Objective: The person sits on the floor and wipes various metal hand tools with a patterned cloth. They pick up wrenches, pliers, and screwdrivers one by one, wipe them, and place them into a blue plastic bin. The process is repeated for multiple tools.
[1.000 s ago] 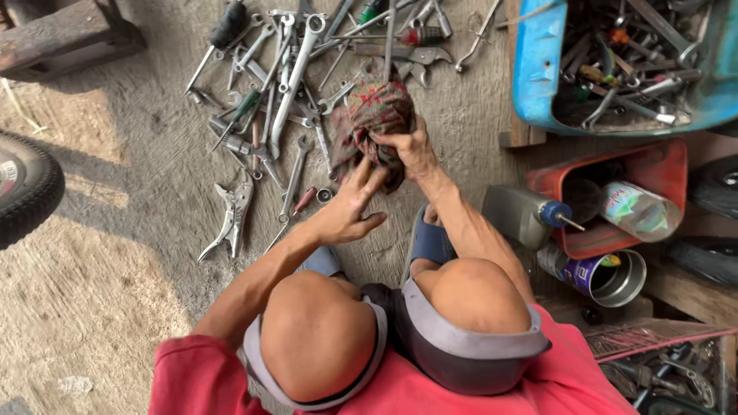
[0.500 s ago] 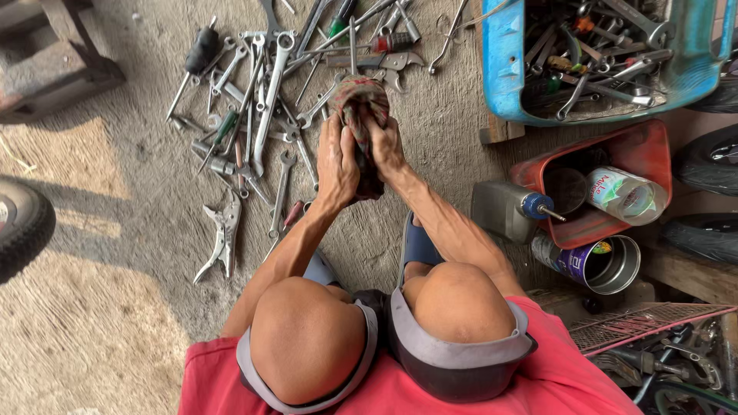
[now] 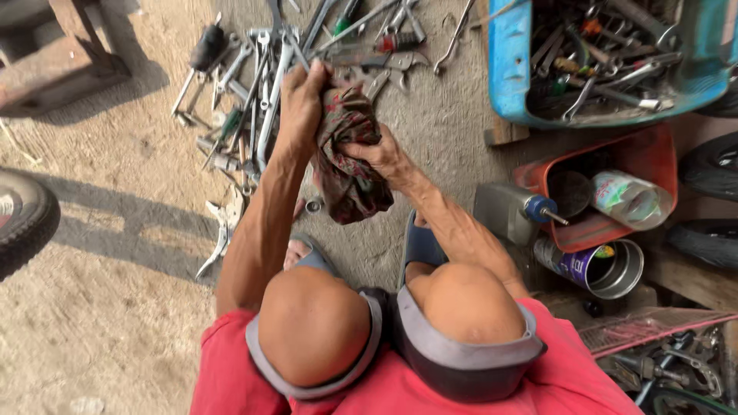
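Note:
I am squatting, with my knees at the bottom of the head view. A dirty dark red rag hangs between both hands above the concrete floor. My left hand grips the rag's top edge. My right hand clasps the rag from the right side, fingers pressed into the cloth. Just beyond the hands, several wrenches and spanners lie spread on the floor.
A blue tray full of tools sits at the upper right. Below it stand a red tub with a plastic bottle, a grey oil bottle and an open tin can. A tyre is at the left edge.
Both hands lifted the rag off the floor and drew it nearer to me; the left hand moved from the floor onto the rag's top.

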